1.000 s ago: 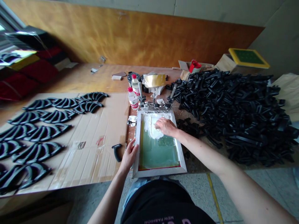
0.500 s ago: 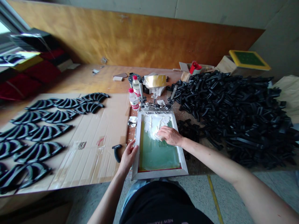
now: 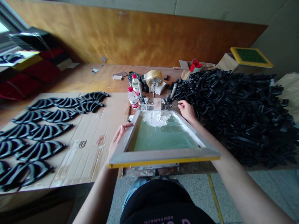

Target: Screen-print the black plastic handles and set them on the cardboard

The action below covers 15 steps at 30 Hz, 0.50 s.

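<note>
A silk-screen frame point(image 3: 163, 155) with green mesh and a yellow front edge is tilted up, its near side raised off the table and its far end on hinge clamps point(image 3: 149, 104). My left hand point(image 3: 118, 137) grips its left rail, thumb on top. White ink point(image 3: 158, 117) lies on the mesh at the far end, and a squeegee point(image 3: 157, 105) stands in it. My right hand point(image 3: 186, 111) is beside the frame's far right corner, fingers loosely bent and holding nothing I can see, right next to the heap of black plastic parts point(image 3: 233, 109).
Rows of black curved parts point(image 3: 42, 133) lie on cardboard point(image 3: 93, 149) to the left. Two red-capped bottles point(image 3: 133, 93), a tape roll point(image 3: 154, 77) and small tins stand behind the frame. A second, yellow-framed screen point(image 3: 251, 56) sits on a box at the far right.
The screen lay flat while my right hand drew the squeegee through the ink. Now the frame's near side is lifted, the squeegee stands at the far end, and my right hand has moved to the far right corner.
</note>
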{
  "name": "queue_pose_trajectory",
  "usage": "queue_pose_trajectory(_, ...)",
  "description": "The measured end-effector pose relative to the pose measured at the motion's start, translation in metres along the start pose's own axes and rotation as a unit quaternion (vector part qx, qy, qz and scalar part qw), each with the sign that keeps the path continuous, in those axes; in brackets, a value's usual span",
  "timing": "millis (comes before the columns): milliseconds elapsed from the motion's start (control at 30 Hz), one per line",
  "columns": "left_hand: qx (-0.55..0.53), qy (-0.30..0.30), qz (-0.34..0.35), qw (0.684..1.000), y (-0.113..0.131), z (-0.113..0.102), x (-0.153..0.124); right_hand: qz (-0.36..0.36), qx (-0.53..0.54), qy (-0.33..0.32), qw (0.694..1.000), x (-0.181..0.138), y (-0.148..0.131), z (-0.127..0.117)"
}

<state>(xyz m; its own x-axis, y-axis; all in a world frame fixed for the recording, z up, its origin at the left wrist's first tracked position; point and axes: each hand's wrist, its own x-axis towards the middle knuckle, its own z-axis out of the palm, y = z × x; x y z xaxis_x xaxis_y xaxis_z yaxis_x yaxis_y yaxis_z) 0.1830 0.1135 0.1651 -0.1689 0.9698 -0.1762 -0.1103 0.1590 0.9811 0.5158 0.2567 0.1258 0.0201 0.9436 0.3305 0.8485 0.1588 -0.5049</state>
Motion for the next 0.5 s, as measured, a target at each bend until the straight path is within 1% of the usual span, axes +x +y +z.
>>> queue_pose_trajectory(33,-0.031,0.001,0.031,0.999,0.007,0.005,0.009,0.022,-0.001,-0.013,1.000,-0.011,0.009,0.001)
queue_pose_trajectory(100,-0.078,-0.008,0.069,0.995,0.019,0.017,0.025,0.024,0.004,-0.060,0.998,-0.039,0.017,0.012)
queue_pose_trajectory(167,-0.107,-0.017,0.075,0.991,0.024,0.028,0.035,-0.016,0.015,-0.108,0.994,-0.065,0.014,0.031)
queue_pose_trajectory(200,-0.116,-0.006,0.072,0.991,0.022,0.033,0.036,-0.044,0.017,-0.130,0.990,-0.076,0.009,0.041)
queue_pose_trajectory(267,-0.121,0.031,0.046,0.991,0.006,0.043,0.029,-0.100,0.003,-0.168,0.981,-0.090,-0.003,0.055)
queue_pose_trajectory(300,-0.118,0.039,0.013,0.992,-0.007,0.048,0.022,-0.119,-0.011,-0.179,0.977,-0.095,-0.011,0.058)
queue_pose_trajectory(333,-0.111,0.026,-0.040,0.993,-0.023,0.053,0.013,-0.128,-0.024,-0.180,0.975,-0.099,-0.018,0.059)
queue_pose_trajectory(367,-0.103,-0.002,-0.104,0.989,-0.040,0.058,0.002,-0.127,-0.033,-0.170,0.977,-0.103,-0.027,0.058)
queue_pose_trajectory(400,-0.095,-0.043,-0.171,0.980,-0.056,0.063,-0.010,-0.125,-0.037,-0.154,0.979,-0.110,-0.038,0.056)
queue_pose_trajectory(433,-0.094,-0.079,-0.224,0.967,-0.072,0.068,-0.022,-0.129,-0.038,-0.138,0.981,-0.118,-0.049,0.053)
queue_pose_trajectory(467,-0.097,-0.103,-0.260,0.955,-0.085,0.070,-0.032,-0.146,-0.032,-0.131,0.980,-0.128,-0.062,0.050)
queue_pose_trajectory(500,-0.103,-0.107,-0.278,0.949,-0.095,0.071,-0.041,-0.179,-0.020,-0.134,0.975,-0.140,-0.073,0.047)
